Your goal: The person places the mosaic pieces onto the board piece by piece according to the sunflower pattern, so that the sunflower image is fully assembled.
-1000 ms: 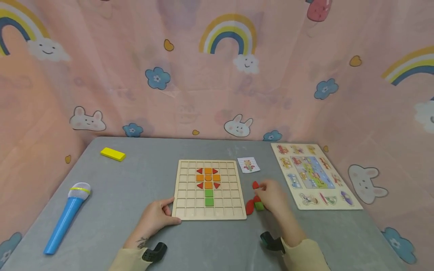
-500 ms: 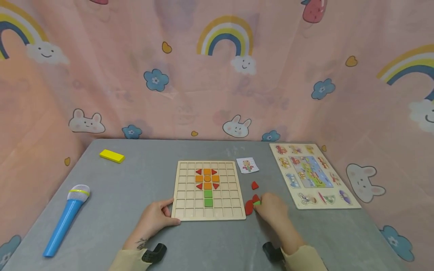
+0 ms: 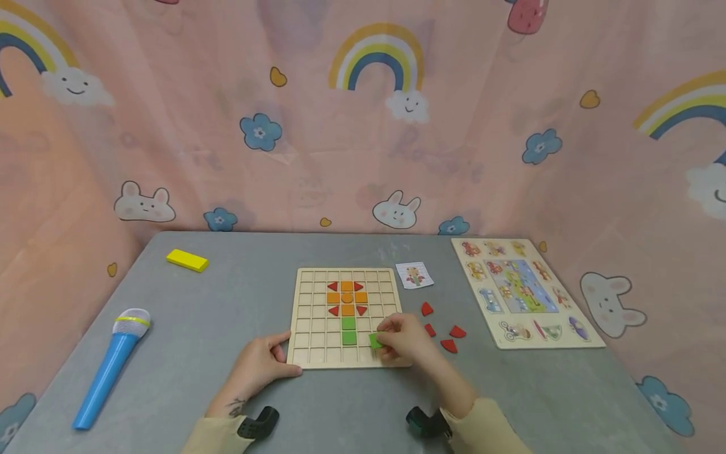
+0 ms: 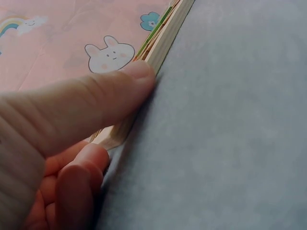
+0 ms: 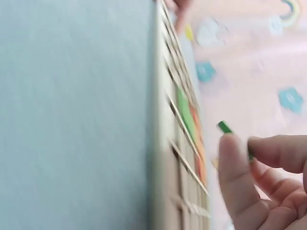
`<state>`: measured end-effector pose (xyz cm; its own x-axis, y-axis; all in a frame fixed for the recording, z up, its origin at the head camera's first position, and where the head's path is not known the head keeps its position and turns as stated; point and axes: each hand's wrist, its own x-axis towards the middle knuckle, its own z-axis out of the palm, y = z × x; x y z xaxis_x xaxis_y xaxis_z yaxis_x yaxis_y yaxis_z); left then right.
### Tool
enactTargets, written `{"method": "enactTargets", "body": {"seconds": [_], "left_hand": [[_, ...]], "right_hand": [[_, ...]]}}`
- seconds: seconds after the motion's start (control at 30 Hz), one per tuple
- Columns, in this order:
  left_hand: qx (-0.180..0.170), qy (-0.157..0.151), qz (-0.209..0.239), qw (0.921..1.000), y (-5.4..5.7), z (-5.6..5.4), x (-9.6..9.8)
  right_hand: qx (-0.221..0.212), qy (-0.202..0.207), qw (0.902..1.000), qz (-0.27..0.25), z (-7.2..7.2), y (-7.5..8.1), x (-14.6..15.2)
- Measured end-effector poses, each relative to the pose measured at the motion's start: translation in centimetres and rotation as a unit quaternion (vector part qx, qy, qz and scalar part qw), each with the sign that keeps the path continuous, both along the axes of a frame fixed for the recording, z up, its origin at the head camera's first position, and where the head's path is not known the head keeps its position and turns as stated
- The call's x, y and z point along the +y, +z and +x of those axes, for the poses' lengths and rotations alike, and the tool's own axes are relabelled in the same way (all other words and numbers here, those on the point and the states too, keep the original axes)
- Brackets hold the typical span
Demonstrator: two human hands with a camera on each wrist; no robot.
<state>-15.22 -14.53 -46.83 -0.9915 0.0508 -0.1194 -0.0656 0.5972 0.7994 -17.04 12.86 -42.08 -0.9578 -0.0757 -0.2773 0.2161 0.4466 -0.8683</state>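
A square wooden grid board (image 3: 309, 321) lies on the grey table. Orange, red and green tiles form a flower-like pattern on it, with two green squares (image 3: 348, 331) as the stem. My left hand (image 3: 263, 366) holds the board's near left corner, its thumb (image 4: 110, 98) along the front edge and its other fingers bent at the left side. Between thumb and fingertips, my right hand (image 3: 405, 340) pinches a green square tile (image 3: 374, 341) over the board's right part, seen edge-on in the right wrist view. This hand hides part of the board's right edge.
Several red tiles (image 3: 449, 346) lie right of the board. Behind them is a small pattern card (image 3: 414, 275). A picture puzzle board (image 3: 476, 302) stretches along the right. Leftward lie a blue toy microphone (image 3: 108, 375) and a yellow block (image 3: 187, 260).
My right hand reached down to the green tile among the red ones, took it, and carried it left over the board. Red tiles formerly under the hand now show. My left hand stayed put.
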Motion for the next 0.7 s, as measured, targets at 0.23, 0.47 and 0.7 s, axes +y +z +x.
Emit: {"method": "enactTargets", "body": {"seconds": [0.23, 0.47, 0.7], "left_hand": [[0.007, -0.004, 0.005, 1.0000, 0.0, 0.1, 0.0], [0.005, -0.006, 0.014, 0.9999, 0.2, 0.1, 0.1], [0.005, -0.008, 0.019, 0.9998, 0.1, 0.1, 0.0]], "right_hand": [[-0.034, 0.021, 0.9988, -0.028, 0.4, -1.2, -2.9], [-0.007, 0.035, 0.9994, -0.002, 0.3, -1.8, -3.5], [0.012, 0.046, 0.9987, 0.020, 0.2, -2.0, -3.9]]}}
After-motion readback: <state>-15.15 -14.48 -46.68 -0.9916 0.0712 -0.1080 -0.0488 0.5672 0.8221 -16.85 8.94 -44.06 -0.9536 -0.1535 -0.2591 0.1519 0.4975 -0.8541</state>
